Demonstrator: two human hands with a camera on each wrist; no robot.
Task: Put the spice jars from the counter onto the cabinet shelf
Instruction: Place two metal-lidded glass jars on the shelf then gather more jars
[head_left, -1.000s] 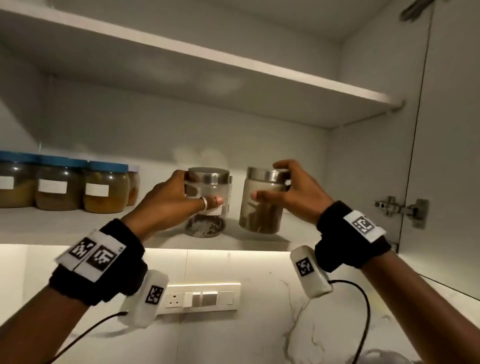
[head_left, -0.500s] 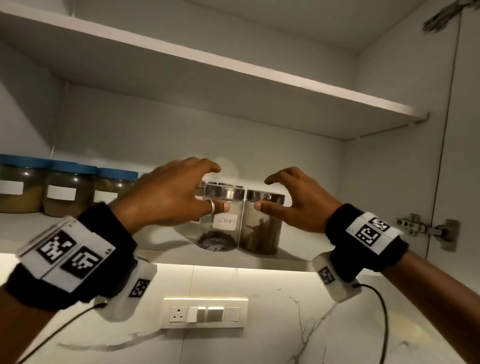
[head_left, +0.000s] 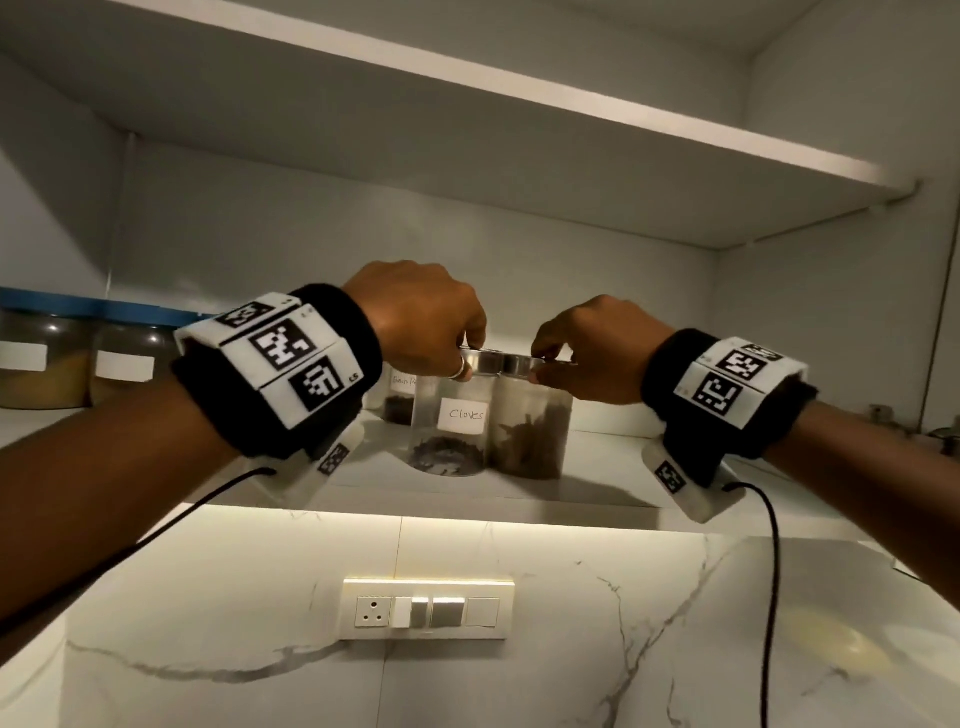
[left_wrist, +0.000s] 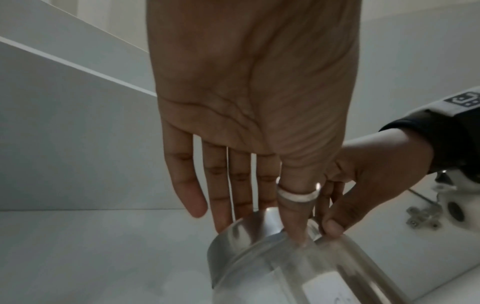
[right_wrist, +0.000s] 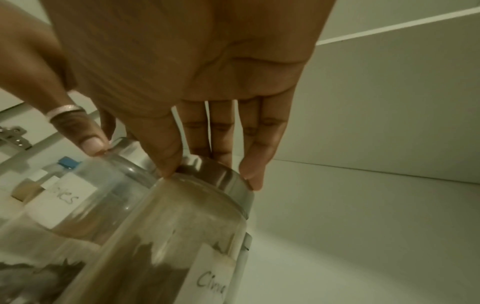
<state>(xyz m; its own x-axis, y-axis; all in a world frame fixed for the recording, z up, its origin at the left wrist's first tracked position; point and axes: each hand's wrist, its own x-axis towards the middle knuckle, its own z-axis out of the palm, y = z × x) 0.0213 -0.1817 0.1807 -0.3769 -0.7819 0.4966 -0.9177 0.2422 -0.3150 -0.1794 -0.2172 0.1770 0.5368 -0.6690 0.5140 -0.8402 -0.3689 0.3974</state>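
Observation:
Two clear spice jars with steel lids stand side by side, touching, on the lower cabinet shelf (head_left: 613, 467). The left jar (head_left: 431, 431) bears a label reading "Cloves" and has dark bits at its bottom. Brown sticks fill the lower part of the right jar (head_left: 530, 436). My left hand (head_left: 467, 358) grips the Cloves jar's lid from above, thumb in front and fingers behind (left_wrist: 259, 226). In the same way my right hand (head_left: 543, 364) grips the right jar's lid (right_wrist: 210, 170). Both jar bases rest on the shelf.
A third labelled jar (head_left: 400, 400) stands behind the Cloves jar. Blue-lidded jars (head_left: 47, 364) line the shelf's far left. An upper shelf (head_left: 467, 104) hangs overhead, a door hinge (head_left: 883, 413) sits at the right wall, and a switch panel (head_left: 428, 608) is on the marble wall below.
A second ago both hands held the jars by their sides. They let go with the jars set down together, and now they grip the lids from above. The head camera moved closer.

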